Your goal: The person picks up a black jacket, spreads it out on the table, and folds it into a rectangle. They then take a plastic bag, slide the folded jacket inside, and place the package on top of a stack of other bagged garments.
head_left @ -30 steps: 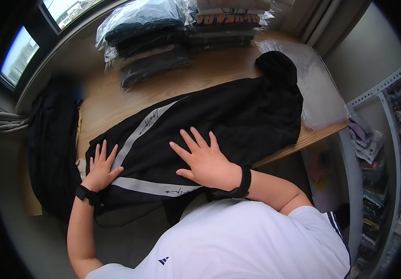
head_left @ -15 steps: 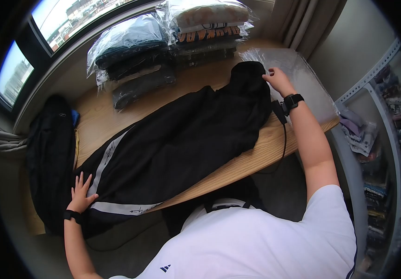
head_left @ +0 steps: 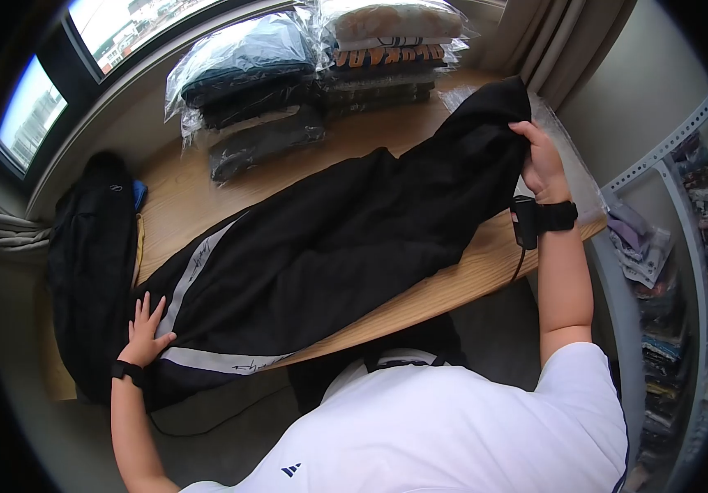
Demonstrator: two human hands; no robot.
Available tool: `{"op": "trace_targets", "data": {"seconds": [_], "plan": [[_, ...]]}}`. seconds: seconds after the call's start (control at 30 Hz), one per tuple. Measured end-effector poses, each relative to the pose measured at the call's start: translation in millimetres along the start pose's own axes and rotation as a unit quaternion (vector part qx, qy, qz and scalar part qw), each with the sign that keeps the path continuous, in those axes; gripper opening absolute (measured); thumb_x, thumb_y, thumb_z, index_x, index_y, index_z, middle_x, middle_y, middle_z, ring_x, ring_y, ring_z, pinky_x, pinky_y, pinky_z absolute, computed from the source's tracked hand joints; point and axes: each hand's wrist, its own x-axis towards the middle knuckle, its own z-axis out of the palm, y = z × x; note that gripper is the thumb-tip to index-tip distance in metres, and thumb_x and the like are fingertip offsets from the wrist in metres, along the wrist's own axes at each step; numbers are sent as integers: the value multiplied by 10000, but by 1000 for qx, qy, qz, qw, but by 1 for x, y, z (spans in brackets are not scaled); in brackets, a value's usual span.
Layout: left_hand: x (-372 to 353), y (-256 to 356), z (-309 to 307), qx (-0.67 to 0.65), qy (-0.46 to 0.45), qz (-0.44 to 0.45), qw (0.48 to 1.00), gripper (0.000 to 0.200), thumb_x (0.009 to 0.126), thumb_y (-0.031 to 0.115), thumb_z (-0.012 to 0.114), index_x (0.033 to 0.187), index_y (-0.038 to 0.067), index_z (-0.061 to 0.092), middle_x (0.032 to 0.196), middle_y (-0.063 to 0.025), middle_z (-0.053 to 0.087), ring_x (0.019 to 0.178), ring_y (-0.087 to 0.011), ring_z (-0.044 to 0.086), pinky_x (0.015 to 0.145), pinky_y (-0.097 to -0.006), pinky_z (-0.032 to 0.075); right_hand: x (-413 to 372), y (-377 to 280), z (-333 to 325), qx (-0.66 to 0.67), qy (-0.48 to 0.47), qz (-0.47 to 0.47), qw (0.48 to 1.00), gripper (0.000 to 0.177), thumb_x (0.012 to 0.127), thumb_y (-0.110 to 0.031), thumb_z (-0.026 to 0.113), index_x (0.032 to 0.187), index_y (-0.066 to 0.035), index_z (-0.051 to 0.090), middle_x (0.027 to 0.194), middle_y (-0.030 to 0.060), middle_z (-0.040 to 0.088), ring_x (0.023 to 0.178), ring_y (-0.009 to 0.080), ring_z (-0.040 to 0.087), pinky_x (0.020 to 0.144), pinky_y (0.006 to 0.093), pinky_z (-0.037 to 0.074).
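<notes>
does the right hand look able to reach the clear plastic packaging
Likely yes: the right hand overlaps the clear plastic packaging in view, but it would first have to release the black garment.

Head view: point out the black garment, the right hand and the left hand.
Black garment (head_left: 329,234): head view, middle of its body.
Right hand (head_left: 543,166): head view, middle of the hand.
Left hand (head_left: 145,335): head view, back of the hand.

Cool daylight comes through the window (head_left: 32,115) at upper left, its view pale and overexposed; clear plastic bags (head_left: 251,53) throw back white glare, the white shirt (head_left: 452,419) reads bright, the black garment (head_left: 329,238) swallows detail in its folds, the floor (head_left: 502,333) lies dim, and fisheye distortion bows the shelf frame (head_left: 659,149) towards soft, blackened corners
</notes>
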Motion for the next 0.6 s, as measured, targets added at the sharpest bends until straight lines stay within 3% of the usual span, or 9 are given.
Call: {"op": "trace_targets", "data": {"seconds": [0.1,0.17,0.2,0.23,0.3,0.33,0.43,0.53,0.6], "plan": [[1,-2,1,-3,2,8,1000,856,765,268,717,1475,287,240,1570,-79,30,1443,-313,15,1085,-614,150,-53,-10,61,43,-63,-91,993,204,841,8,552,1036,23,611,980,99,663,890,156,641,835,275,510],[1,-4,2,-4,3,9,1000,853,766,267,716,1475,287,241,1570,-79,31,1443,-314,15,1085,-615,149,-82,9,103,-86,-121,-123,981,183,838,-39,606,1008,27,602,1163,109,604,1039,155,587,893,282,455],[2,-4,3,-5,6,10,1000,850,768,267,715,1475,288,242,1570,-80,31,1443,-315,15,1085,-615,149,-91,29,119,-239,-148,-211,936,247,822,-107,649,1025,11,570,1295,167,516,1145,233,537,959,325,408],[2,-4,4,-4,6,10,1000,850,768,267,715,1475,288,242,1570,-80,31,1443,-315,15,1085,-615,149,-105,38,134,-344,-242,-235,876,367,805,-187,686,1088,-18,526,1376,218,420,1248,325,449,1043,385,339],[1,-4,3,-6,8,16,1000,841,774,267,711,1475,283,246,1570,-80,30,1443,-317,12,1084,-617,146,-120,59,145,-470,-399,-260,743,551,815,-273,689,1260,-50,453,1440,212,334,1343,356,320,1115,452,236],[0,-4,3,-6,8,13,1000,841,774,267,711,1475,283,246,1570,-80,30,1443,-317,12,1084,-617,146,-125,62,147,-502,-410,-238,723,567,829,-231,674,1318,-70,438,1454,181,332,1351,328,322,1116,448,237],[0,-2,2,-8,10,14,1000,836,779,270,707,1476,271,245,1570,-83,29,1442,-319,5,1085,-619,141,-122,63,141,-517,-377,-176,748,569,840,-239,652,1327,-51,427,1410,208,383,1351,330,312,1108,468,241],[0,-3,3,-8,10,18,1000,836,781,267,705,1477,269,243,1570,-83,28,1442,-320,5,1086,-617,144,-127,68,134,-649,-336,-178,659,707,822,-289,674,1423,-145,330,1451,216,315,1351,407,284,1086,562,226],[1,-4,4,-8,9,17,1000,835,782,263,703,1477,266,241,1570,-81,27,1442,-319,4,1084,-620,146,-132,85,123,-673,-386,-115,621,767,811,-333,680,1453,-210,280,1464,222,285,1359,444,245,1064,623,212]]}}
